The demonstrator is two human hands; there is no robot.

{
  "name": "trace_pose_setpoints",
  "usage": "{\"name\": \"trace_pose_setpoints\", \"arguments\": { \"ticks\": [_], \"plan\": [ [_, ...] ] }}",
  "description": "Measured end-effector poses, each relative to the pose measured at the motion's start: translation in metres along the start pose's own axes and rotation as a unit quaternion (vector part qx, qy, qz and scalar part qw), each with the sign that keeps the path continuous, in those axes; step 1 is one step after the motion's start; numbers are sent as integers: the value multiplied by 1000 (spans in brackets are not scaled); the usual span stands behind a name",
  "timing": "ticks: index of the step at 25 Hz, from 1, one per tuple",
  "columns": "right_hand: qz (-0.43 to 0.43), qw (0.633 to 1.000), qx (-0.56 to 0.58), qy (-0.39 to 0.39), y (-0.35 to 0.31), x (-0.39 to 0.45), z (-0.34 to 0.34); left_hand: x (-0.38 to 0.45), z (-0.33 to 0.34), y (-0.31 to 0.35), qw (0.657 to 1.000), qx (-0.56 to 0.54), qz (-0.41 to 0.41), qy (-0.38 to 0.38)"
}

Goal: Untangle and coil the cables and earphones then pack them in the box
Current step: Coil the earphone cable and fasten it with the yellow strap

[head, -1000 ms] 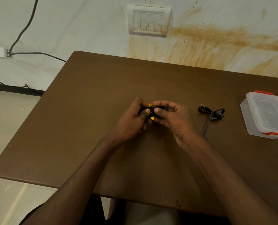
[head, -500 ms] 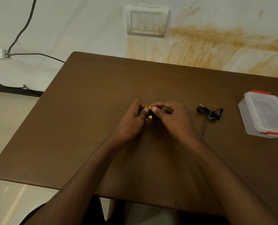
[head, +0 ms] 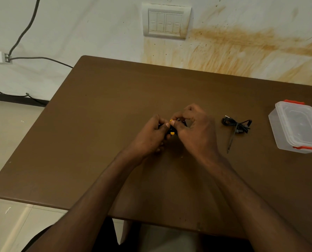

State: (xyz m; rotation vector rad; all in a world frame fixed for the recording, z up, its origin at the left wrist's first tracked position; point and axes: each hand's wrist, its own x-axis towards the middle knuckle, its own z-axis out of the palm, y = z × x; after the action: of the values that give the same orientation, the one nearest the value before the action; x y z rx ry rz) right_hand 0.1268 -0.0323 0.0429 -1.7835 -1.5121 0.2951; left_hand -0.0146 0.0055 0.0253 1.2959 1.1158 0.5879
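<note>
Left hand [head: 151,137] and right hand [head: 193,130] pinch black yellow-tipped earphones [head: 172,127]; advise keeping loops tight, securing the end.

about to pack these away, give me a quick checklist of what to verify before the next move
1. Both hands on the yellow-tipped earphones: ok, the left hand and right hand hold the bundle between them.
2. That bundle fully coiled: cannot tell, the fingers hide most of it.
3. Black earphones coiled: not ok, bunched on the table with one strand trailing toward the person.
4. Box open to receive them: not ok, the lid appears to be on.
5. Box free of the cables: ok, it stands apart, right of the black earphones.
</note>
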Motion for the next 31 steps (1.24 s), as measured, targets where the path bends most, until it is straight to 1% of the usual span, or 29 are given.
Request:
{"name": "trace_pose_setpoints", "arguments": {
  "ticks": [2,4,5,8,10,12,14,15,16,17,18,19,20,22,24,25,27,28,29,31],
  "plan": [
    [-6,1000,17,7,-3,-4,1,2,2,0,1000,-12,-3,2],
    [5,999,41,12,-7,-8,4,4,3,-3,1000,0,-2,10],
    [27,997,71,12,-8,-10,5,6,4,-6,1000,11,-3,20],
    [138,976,166,-13,-11,-9,4,8,6,-13,998,41,-1,55],
    [197,962,184,-48,-11,-5,3,7,7,-16,991,98,34,79],
    [248,941,221,-66,-11,-1,3,2,6,-17,976,160,110,98],
    [301,910,278,-65,-8,1,1,-2,4,-16,956,201,198,86],
    [332,890,306,-62,-7,2,0,-3,4,-17,946,216,229,76],
    [362,869,333,-59,-6,2,-1,-2,4,-18,940,225,247,71],
    [385,849,357,-56,-6,1,-1,0,4,-20,941,221,246,75],
    [397,836,376,-52,-6,0,0,1,6,-20,949,201,228,85],
    [396,830,391,-46,-7,-1,1,2,9,-19,962,165,195,96],
    [381,835,395,-37,-7,-3,3,2,12,-17,977,113,151,100],
    [331,868,368,-23,-8,-4,6,1,16,-9,995,-21,43,84],
    [274,913,302,-17,-5,-4,9,1,15,2,988,-138,-54,47],
    [242,933,265,-20,-3,-3,10,1,13,6,979,-182,-88,25],
    [169,967,189,-25,-1,-4,13,2,10,11,960,-250,-124,-24],
    [136,978,158,-26,-2,-6,13,4,9,12,952,-272,-134,-39],
    [109,984,140,-25,-5,-8,13,5,7,12,946,-289,-143,-43],
    [82,987,139,-19,-9,-10,12,8,4,11,933,-324,-151,-41]
  ]
}}
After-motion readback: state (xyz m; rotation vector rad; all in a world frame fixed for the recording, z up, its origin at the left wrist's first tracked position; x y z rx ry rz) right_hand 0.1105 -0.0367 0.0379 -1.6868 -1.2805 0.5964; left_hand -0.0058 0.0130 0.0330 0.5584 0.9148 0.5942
